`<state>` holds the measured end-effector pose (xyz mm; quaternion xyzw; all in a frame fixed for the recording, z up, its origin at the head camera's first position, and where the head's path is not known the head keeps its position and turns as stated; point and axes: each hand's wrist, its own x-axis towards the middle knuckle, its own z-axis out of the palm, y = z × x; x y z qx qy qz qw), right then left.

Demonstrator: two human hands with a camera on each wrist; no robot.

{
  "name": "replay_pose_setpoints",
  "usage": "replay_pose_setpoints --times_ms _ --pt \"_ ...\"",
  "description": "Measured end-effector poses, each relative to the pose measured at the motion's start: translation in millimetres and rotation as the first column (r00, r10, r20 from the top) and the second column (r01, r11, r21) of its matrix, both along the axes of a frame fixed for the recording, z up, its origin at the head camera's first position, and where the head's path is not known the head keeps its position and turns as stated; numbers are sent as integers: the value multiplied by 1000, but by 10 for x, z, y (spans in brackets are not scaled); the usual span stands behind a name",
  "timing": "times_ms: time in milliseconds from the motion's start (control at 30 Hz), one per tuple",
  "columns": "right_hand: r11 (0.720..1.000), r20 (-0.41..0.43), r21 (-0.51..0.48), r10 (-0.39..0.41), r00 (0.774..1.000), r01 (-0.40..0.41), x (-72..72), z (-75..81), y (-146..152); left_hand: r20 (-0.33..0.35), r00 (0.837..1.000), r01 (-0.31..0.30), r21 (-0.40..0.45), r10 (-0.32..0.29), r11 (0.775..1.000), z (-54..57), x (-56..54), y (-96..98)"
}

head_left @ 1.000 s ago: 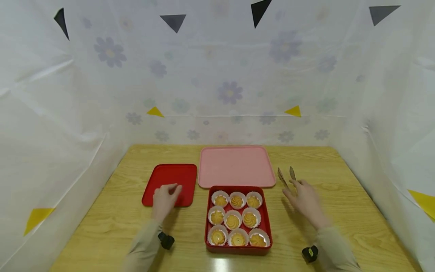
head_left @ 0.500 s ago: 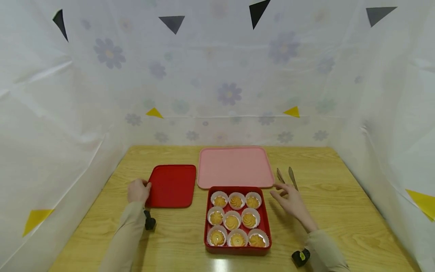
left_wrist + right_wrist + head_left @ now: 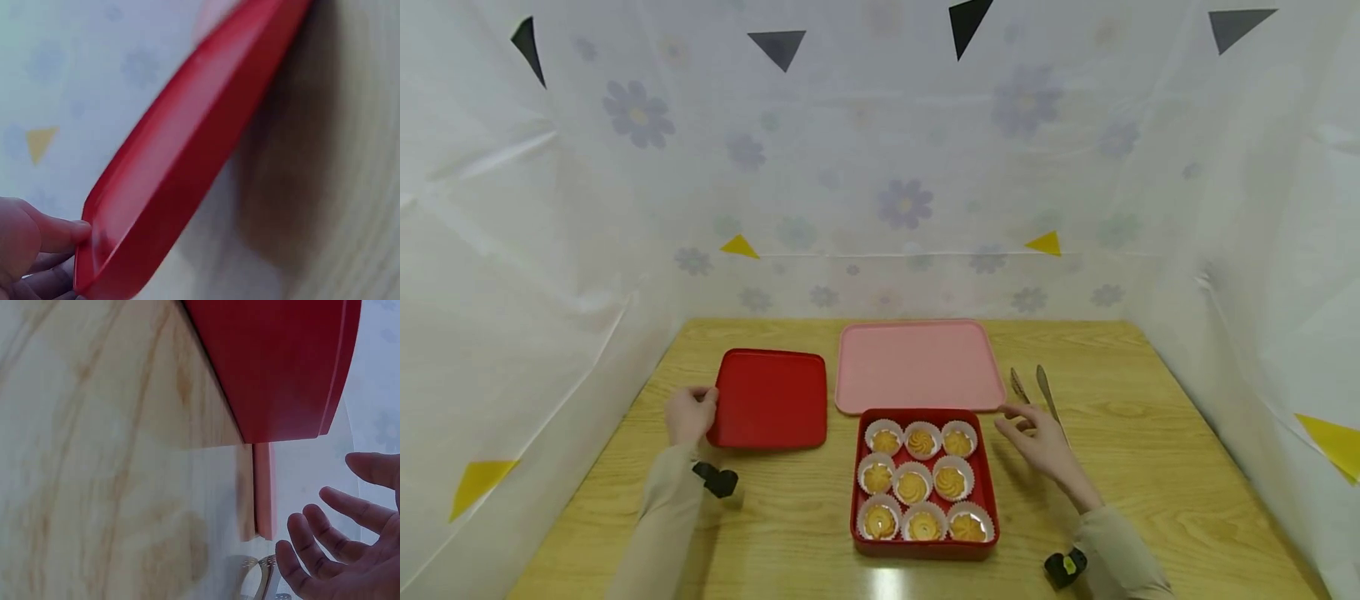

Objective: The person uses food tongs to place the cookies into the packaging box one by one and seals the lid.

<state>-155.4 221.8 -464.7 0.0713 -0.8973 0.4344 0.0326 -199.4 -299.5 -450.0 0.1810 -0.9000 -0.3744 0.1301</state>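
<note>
My left hand (image 3: 691,417) pinches the left edge of a square red lid (image 3: 769,400), thumb on the inner side of its rim. In the left wrist view the lid (image 3: 169,156) is tilted above the table, with a shadow beneath it. A red box (image 3: 925,550) in the front middle holds several swirled butter cookies (image 3: 912,488) in white paper cups. My right hand (image 3: 1039,442) hovers just right of the box, fingers loosely spread and holding nothing. Metal tongs (image 3: 1047,392) lie behind it, partly hidden by the hand.
A pink tray (image 3: 919,367) lies behind the red box on the wooden table (image 3: 1157,467). White flowered sheeting (image 3: 880,167) closes off the back and both sides.
My left hand moved to the lid's left edge, took hold of it and raised it, shifting it slightly left. My right hand let go of the tongs and moved left toward the box.
</note>
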Motion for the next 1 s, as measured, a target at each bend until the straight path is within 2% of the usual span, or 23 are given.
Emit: replay_pose_setpoints --times_ms 100,167,233,333,433,533,633,767,1000 --pt "1000 10 -24 0 1000 1 1 39 -14 -15 1000 18 124 -17 992 185 43 123" --pt "999 24 -41 8 1000 -7 -4 77 -28 -33 998 65 245 -59 967 294 58 247" --pt "997 37 -65 32 999 -30 -17 126 -64 -58 993 118 387 -103 915 392 63 385" --pt "991 41 -111 82 996 -77 -49 203 -154 -117 981 191 508 -152 840 510 63 594" --pt "975 32 -178 139 990 -131 -84 293 -261 -159 965 260 565 -206 783 594 63 812" --pt "944 34 -262 215 976 -199 -118 389 -357 -182 947 321 599 -266 734 631 69 1034" --pt "908 51 -339 277 959 -245 -142 454 -424 -184 934 354 609 -307 710 634 85 1232" --pt "868 49 -417 316 947 -268 -145 475 -459 -193 919 388 607 -345 694 609 110 1427" --pt "769 7 -571 356 935 -288 -149 458 -394 -198 886 450 587 -419 673 601 135 1554"
